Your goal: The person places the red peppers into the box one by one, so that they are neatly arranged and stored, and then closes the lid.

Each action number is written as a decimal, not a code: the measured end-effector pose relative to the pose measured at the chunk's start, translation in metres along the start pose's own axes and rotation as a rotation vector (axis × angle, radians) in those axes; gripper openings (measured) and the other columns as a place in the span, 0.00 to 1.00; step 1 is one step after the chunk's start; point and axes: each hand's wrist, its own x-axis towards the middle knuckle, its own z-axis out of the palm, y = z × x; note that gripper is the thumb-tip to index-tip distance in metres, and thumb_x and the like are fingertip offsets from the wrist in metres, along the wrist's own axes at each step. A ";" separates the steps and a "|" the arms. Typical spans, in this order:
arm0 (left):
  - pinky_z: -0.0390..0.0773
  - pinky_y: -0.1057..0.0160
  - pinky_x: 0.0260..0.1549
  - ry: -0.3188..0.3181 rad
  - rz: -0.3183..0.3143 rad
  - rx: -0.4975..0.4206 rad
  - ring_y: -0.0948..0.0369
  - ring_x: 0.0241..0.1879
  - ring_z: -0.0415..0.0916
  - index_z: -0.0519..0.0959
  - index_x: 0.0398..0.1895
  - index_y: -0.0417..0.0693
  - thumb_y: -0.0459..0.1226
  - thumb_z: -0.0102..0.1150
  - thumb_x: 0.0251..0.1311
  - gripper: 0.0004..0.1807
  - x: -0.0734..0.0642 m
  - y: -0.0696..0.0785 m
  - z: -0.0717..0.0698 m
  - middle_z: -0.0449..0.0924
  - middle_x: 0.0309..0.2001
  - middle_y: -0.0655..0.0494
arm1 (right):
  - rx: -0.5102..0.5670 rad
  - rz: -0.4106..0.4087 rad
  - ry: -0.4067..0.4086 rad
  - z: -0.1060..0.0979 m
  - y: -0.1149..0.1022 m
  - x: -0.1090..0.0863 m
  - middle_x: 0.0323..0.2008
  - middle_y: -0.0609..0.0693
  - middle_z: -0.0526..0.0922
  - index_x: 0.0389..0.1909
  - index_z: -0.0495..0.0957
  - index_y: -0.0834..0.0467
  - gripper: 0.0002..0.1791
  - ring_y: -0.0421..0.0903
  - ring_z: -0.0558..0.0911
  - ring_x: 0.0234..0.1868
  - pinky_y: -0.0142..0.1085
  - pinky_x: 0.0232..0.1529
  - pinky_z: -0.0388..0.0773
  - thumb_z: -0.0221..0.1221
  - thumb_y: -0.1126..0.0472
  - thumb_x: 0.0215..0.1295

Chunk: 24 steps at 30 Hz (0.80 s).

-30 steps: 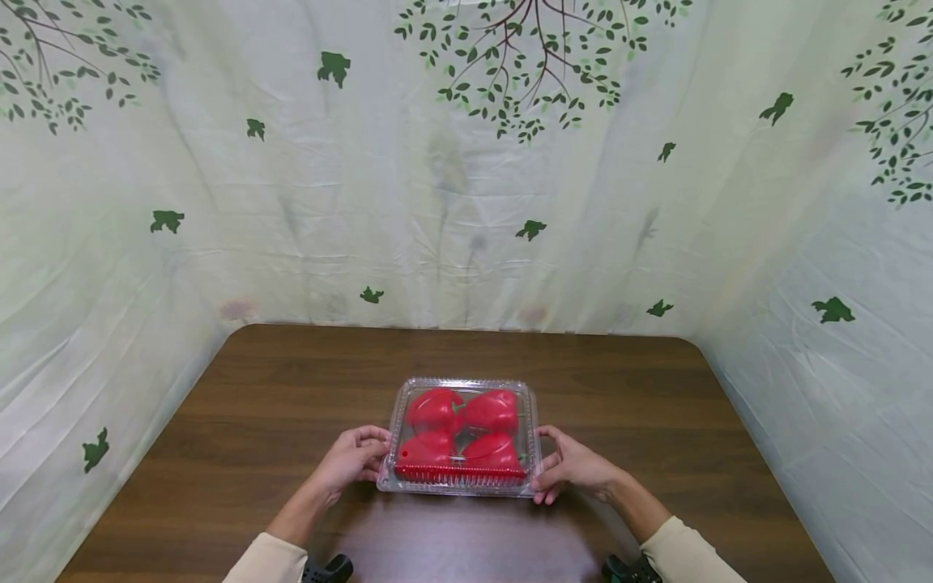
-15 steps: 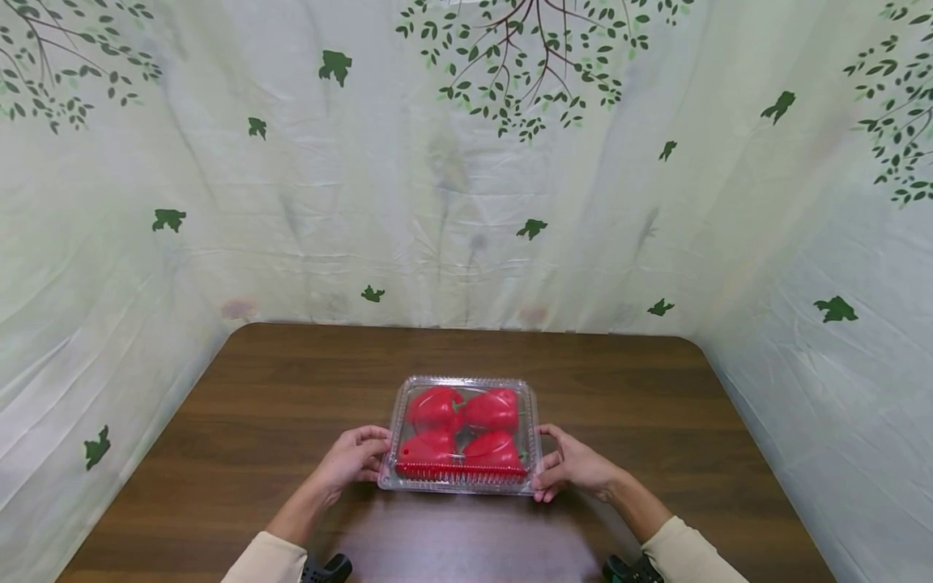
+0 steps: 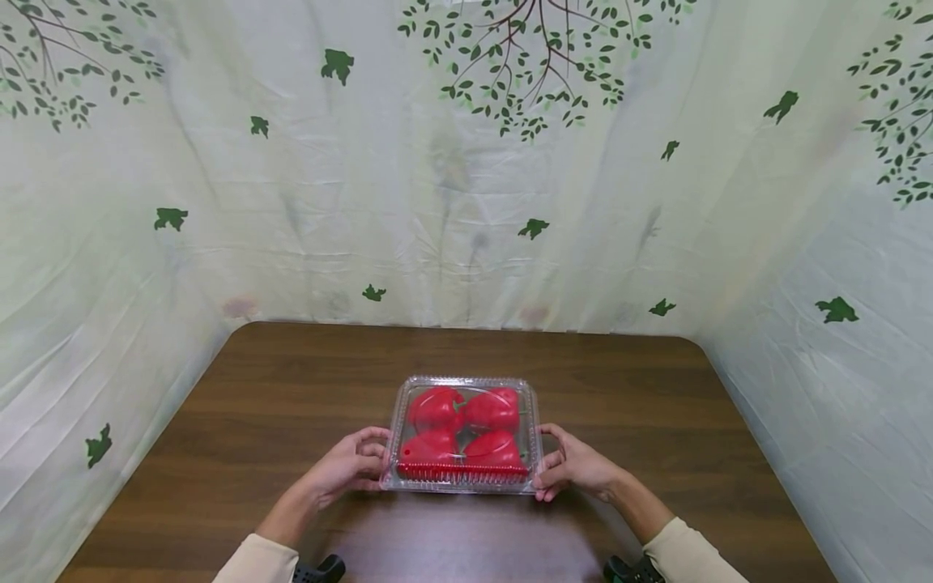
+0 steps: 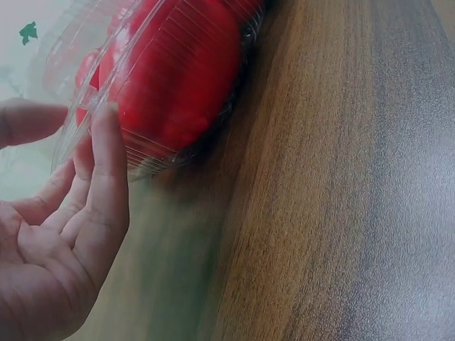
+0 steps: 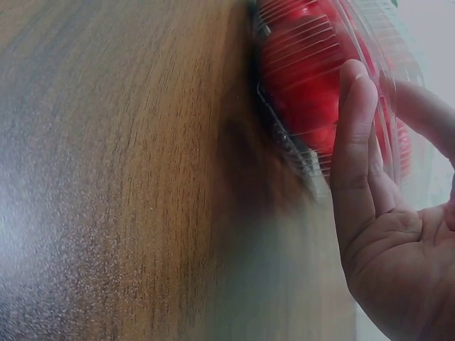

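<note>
A clear plastic clamshell box [image 3: 461, 487] sits on the brown wooden table, its lid down. Several red bell peppers [image 3: 436, 410] show through the lid, one with a green stem. At the box's left side, my left hand [image 3: 344, 470] pinches the rim near the front corner. My right hand [image 3: 579, 468] grips the opposite rim between thumb and fingers. The left wrist view shows fingers [image 4: 110, 160] beneath the rim and the thumb on its lid side. Straight fingers [image 5: 355, 131] lie along the right rim in the right wrist view, the thumb partly hidden behind the plastic.
The wooden table [image 3: 313, 364] has rounded far corners. A pale curtain [image 3: 452, 267] printed with leaves and branches surrounds its back and sides. Black wrist devices [image 3: 321, 569] show by the cream sleeves [image 3: 258, 559] at the bottom.
My left hand has shifted slightly at the box's left rim, its thumb lower and its fingers more spread. The box and my right hand stay almost where they were.
</note>
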 end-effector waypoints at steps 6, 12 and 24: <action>0.83 0.54 0.39 -0.067 0.012 -0.045 0.58 0.33 0.79 0.53 0.62 0.31 0.24 0.58 0.57 0.32 -0.003 -0.001 -0.001 0.75 0.37 0.52 | 0.001 -0.004 0.006 0.001 -0.001 -0.001 0.26 0.54 0.83 0.68 0.35 0.65 0.48 0.46 0.84 0.25 0.35 0.28 0.83 0.61 0.75 0.59; 0.83 0.57 0.38 -0.095 0.043 -0.051 0.58 0.32 0.81 0.53 0.61 0.29 0.22 0.60 0.55 0.34 -0.005 -0.003 -0.001 0.75 0.38 0.50 | 0.004 0.000 0.000 -0.001 0.000 -0.001 0.26 0.54 0.83 0.67 0.36 0.65 0.48 0.46 0.84 0.26 0.35 0.29 0.83 0.61 0.74 0.58; 0.83 0.56 0.38 -0.095 0.051 -0.035 0.58 0.31 0.81 0.53 0.60 0.29 0.22 0.61 0.54 0.34 -0.004 -0.004 -0.002 0.75 0.37 0.50 | 0.008 0.001 0.007 -0.002 0.001 -0.001 0.26 0.54 0.83 0.68 0.37 0.65 0.48 0.46 0.84 0.26 0.36 0.29 0.83 0.62 0.74 0.58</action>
